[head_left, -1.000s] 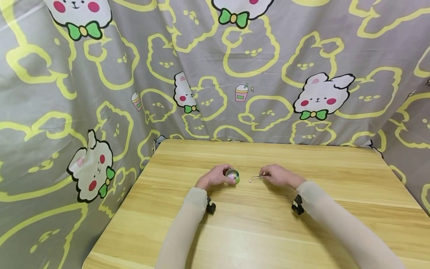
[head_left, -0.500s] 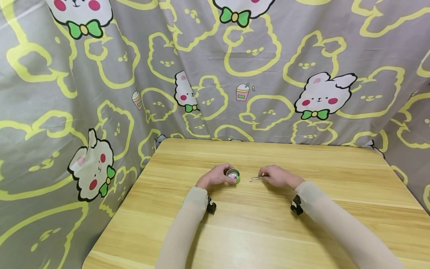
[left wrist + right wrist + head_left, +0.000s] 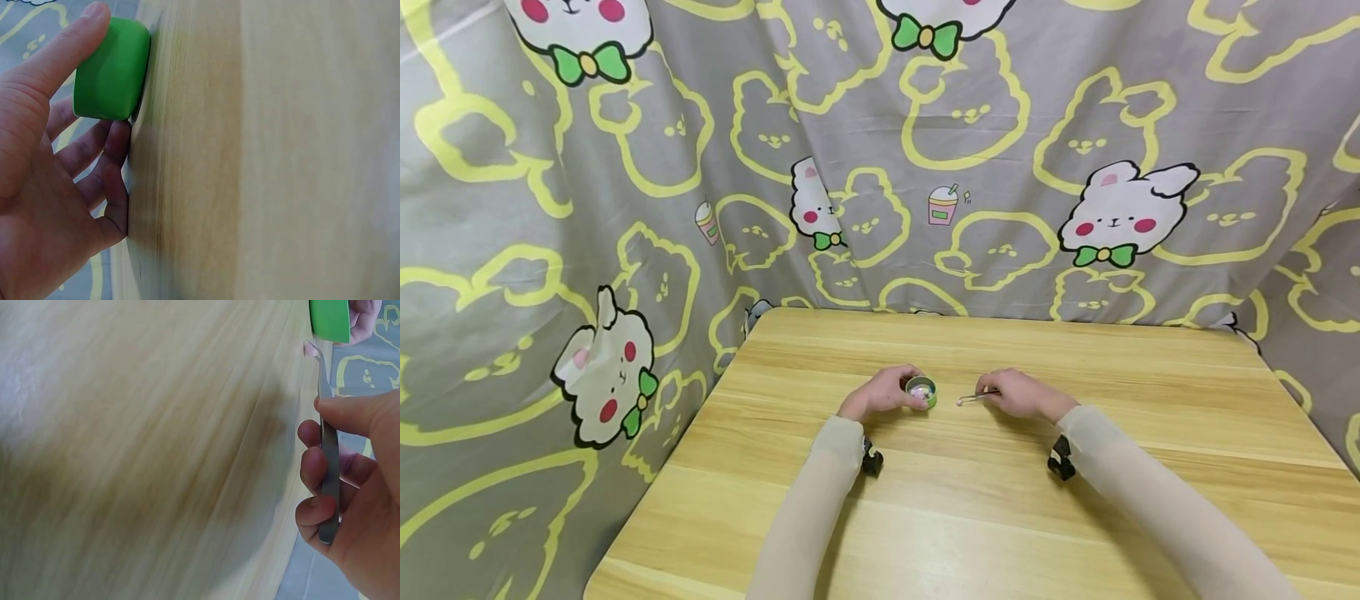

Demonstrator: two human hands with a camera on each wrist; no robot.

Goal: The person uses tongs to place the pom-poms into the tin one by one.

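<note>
My left hand (image 3: 883, 391) grips a small round green tin (image 3: 932, 402) by its side, thumb near and fingers behind. The tin stands upright on the table, and several small pastel pieces (image 3: 919, 392) lie inside it. In the left wrist view only the green outer wall of the tin (image 3: 111, 72) shows. To the right of the tin, my right hand (image 3: 1022, 393) holds metal tweezers (image 3: 329, 456) with a bent tip, thumb and fingers closed around the shaft. At the tip sits a tiny pale pink piece (image 3: 309, 349), apart from the tin and close to the tabletop.
The wood-grain table (image 3: 940, 517) spreads around both hands. Its far edge meets a grey curtain (image 3: 865, 125) with a cartoon print, which also hangs along the left and right sides. A black wrist device (image 3: 872, 458) is on the left wrist, another device (image 3: 1062, 457) on the right.
</note>
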